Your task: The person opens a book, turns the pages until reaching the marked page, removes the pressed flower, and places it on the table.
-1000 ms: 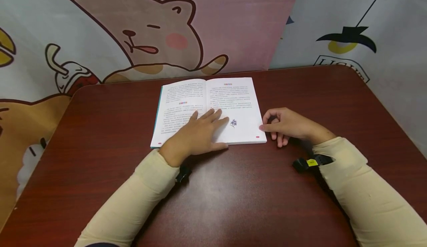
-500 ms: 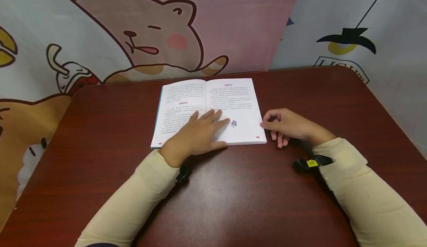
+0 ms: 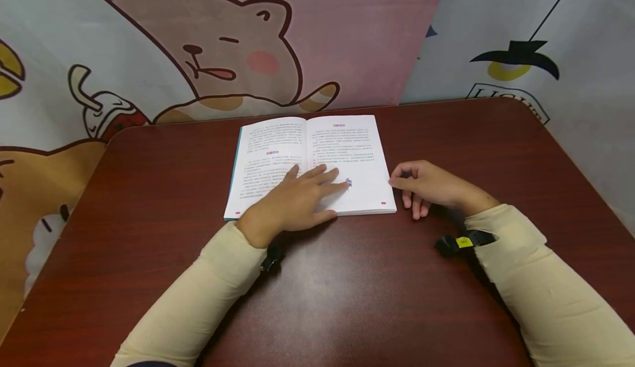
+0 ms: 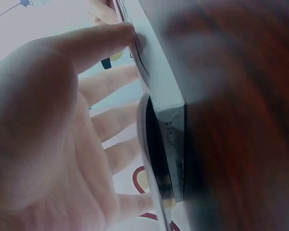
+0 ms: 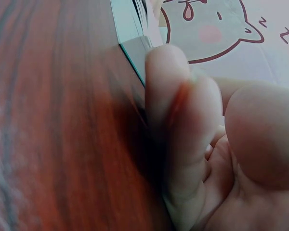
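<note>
An open book with printed text lies on the table, its teal cover showing along the left side. My left hand rests spread across the lower middle of both pages, its thumb along the bottom edge. In the left wrist view, the straight fingers reach over a curved page above the thick page block. At the book's right edge, my right hand pinches the page edge between thumb and index finger, the other fingers curled below. In the right wrist view, the fingers hide the pinched spot.
The dark red-brown wooden table has rounded far corners. A wall covering with cartoon animals stands right behind its far edge. Black camera straps sit at both wrists, below light yellow sleeves.
My right thumb has slid slightly up along the page's right edge. The left fingers have shifted a little to the right on the page; the book has stayed put.
</note>
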Demonstrator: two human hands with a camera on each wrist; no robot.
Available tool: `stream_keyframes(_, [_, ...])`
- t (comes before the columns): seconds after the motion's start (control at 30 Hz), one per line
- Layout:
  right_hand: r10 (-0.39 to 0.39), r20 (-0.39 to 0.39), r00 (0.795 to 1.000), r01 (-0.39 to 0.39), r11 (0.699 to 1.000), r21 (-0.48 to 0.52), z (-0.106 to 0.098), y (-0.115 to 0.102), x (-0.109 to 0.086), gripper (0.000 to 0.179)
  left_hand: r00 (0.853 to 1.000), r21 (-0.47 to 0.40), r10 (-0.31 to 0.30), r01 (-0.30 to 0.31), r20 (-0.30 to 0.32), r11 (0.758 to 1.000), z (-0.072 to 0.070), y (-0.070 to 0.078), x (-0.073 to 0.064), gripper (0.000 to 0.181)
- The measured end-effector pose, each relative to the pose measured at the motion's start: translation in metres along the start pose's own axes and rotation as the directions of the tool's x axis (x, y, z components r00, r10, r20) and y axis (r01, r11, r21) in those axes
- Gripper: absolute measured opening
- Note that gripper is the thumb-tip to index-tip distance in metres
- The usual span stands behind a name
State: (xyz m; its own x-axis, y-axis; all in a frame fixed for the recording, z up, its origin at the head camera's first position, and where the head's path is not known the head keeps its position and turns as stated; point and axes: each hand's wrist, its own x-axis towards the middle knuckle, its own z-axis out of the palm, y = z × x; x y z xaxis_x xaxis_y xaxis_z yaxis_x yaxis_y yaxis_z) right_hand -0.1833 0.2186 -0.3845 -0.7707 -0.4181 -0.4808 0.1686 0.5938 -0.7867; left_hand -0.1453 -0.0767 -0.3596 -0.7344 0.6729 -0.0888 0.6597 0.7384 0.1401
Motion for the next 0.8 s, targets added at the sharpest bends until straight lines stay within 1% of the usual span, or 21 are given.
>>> stream_keyframes(0.23, [-0.006,0.009,1.000,0.006,1.000,0.012,-0.0002,-0.0007,-0.0005,0.033,1.000,-0.006,-0.004,0.004,0.009,1.000,-0.0008,-0.0004,0.0009,0.056])
stream_keyframes(0.43, [-0.016,0.011,1.000,0.015,1.000,0.018,-0.0007,0.0019,0.0002,0.034,1.000,-0.004,0.002,-0.002,-0.007,1.000,-0.0010,-0.0005,0.0008,0.053])
stream_keyframes(0.67, [-0.017,0.027,0.999,0.016,0.999,0.043,-0.0013,0.0032,0.0007,0.033,1.000,-0.007,-0.006,0.006,0.015,1.000,-0.0011,-0.0005,0.0009,0.051])
stream_keyframes(0.8, [-0.016,0.034,0.999,0.014,0.999,0.053,-0.0024,0.0021,-0.0002,0.031,1.000,-0.013,-0.003,0.003,0.014,1.000,-0.0018,-0.0006,0.0004,0.050])
